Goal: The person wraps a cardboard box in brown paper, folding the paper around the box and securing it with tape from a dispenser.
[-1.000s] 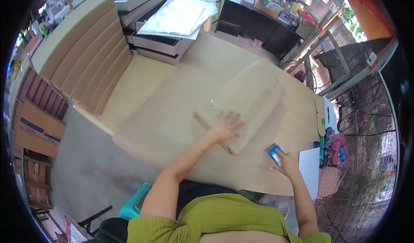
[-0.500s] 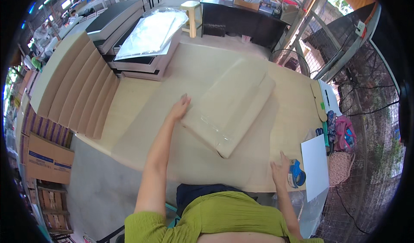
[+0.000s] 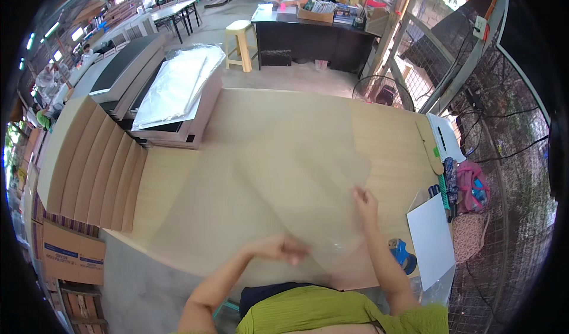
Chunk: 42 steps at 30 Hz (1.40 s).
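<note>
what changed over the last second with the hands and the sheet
Both hands came back toward the body: the left hand off the folded sheet, the right hand off the blue tool. The clear sheet now lies spread out under them. The table stayed put.

A clear plastic sheet lies spread across the middle of the worktop. The left hand rests on the sheet's near edge; the right hand touches it further right. A tape dispenser sits right of the right hand at the near edge, with a white board just beyond it. Stacked boards stand at the left end, and a wrapped pile lies at the far left.
</note>
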Tool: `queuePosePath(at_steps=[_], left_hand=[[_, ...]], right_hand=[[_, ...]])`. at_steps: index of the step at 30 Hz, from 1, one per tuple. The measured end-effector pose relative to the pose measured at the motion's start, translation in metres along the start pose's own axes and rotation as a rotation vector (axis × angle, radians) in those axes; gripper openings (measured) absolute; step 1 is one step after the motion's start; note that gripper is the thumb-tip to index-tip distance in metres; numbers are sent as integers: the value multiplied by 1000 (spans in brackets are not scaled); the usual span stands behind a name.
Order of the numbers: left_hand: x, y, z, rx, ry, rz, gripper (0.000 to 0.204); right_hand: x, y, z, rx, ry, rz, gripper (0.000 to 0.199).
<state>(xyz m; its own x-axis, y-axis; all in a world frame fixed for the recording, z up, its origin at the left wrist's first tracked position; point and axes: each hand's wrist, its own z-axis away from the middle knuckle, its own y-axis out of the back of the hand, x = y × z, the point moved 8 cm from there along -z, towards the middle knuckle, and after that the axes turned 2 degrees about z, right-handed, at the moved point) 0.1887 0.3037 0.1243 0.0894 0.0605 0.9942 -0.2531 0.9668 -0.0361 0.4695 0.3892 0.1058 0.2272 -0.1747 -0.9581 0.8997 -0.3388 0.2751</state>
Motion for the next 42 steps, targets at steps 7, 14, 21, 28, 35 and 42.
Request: queuePosePath(at_steps=[7,14,21,28,35,42], left_hand=[[48,211,-140,954,45,-1019,60],[-19,234,-197,428,378,-1251,66],[-43,240,6,823,523,-805,68],[-102,97,59,1266,294,-344,86],[-93,68,63,1397,294,-213,85],[-6,-105,41,1109,-51,-958,74]], right_hand=[[60,-62,238,-557,-1069,-990,37],[84,-69,214,-9,-1295,-1154,36],[182,-4,61,-397,-272,-27,66],[40,-62,-10,-318,-219,-168,79],[84,-46,52,-339,-119,117,67],[114,30,187,-459,151,471,66]])
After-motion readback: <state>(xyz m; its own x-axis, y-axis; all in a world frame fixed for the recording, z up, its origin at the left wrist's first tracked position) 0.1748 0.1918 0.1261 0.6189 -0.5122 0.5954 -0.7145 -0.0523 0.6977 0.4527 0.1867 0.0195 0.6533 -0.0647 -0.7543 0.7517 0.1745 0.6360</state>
